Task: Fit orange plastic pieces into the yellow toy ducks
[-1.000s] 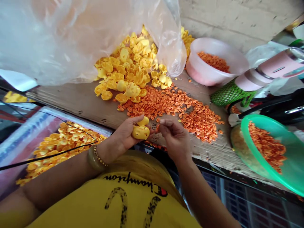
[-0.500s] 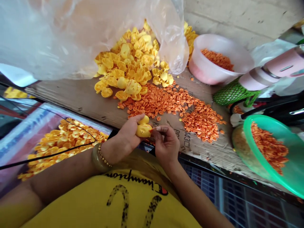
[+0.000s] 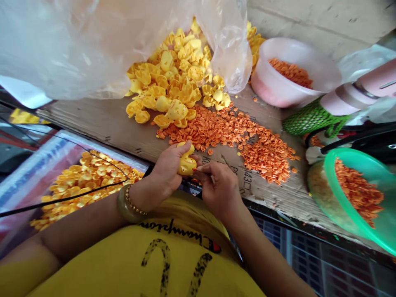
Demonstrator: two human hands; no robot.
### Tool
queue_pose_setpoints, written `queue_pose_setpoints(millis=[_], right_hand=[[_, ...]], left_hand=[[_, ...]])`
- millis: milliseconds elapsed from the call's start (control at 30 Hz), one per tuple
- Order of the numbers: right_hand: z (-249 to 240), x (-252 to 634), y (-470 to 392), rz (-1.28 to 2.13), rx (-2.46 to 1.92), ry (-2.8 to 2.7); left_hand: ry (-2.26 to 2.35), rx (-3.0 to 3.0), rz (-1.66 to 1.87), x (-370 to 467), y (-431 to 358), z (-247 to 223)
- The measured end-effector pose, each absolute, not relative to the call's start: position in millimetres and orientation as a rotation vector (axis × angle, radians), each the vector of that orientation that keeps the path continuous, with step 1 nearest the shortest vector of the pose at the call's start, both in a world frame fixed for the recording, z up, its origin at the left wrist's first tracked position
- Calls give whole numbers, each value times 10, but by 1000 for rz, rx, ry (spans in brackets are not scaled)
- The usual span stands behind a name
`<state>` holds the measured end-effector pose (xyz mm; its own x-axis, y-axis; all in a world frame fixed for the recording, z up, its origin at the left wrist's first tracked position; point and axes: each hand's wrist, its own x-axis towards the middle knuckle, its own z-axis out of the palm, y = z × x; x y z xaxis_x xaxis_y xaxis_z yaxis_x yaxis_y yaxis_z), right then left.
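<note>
Your yellow piece (image 3: pixel 187 166) looks like smooth, slightly shiny plastic; your shirt (image 3: pixel 123 264) is matt cloth, the far-left bag (image 3: pixel 93 49) glossy, crinkled plastic.

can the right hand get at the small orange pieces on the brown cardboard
Probably yes: the orange pieces lie uncovered beyond the right hand, nothing between, though its fingertips are at the rounded yellow plastic piece in the left hand.

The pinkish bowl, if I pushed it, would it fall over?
The pinkish bowl would probably slide, not tip, because it looks wide and low. Its open top might let the loose orange pieces jump out.
</note>
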<state>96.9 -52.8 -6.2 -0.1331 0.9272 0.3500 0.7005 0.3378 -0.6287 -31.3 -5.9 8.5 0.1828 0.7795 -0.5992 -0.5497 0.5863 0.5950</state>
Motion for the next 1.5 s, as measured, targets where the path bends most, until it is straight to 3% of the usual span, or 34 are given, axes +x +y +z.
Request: queue_pose_setpoints(millis=[300, 500, 700, 1067, 1233, 1300, 1400, 1500], right_hand=[[-136, 862, -543, 442, -1456, -2033], [-158, 1067, -511, 1045, -1386, -1638], [41, 986, -557, 1075, -1472, -1973], [-65, 798, -681, 1182, -1420, -1806], [27, 1148, -492, 1346, -1404, -1862], [-4, 1456, -277, 1156, -1524, -1827], [-143, 1859, 117, 491, -1922, -1636], [-310, 1973, 387, 276, -2101, -1691]], left_hand=[[1047, 373, 985, -334, -80, 23], [1076, 394, 985, -356, -92, 29], [1113, 471, 1044, -314, -173, 158], [1148, 598, 1039, -309, -273, 203], [1093, 450, 994, -267, -187, 205], [1100, 391, 979, -269, -163, 177], [1140, 345, 930, -283, -164, 99], [1120, 320, 881, -298, -185, 29]])
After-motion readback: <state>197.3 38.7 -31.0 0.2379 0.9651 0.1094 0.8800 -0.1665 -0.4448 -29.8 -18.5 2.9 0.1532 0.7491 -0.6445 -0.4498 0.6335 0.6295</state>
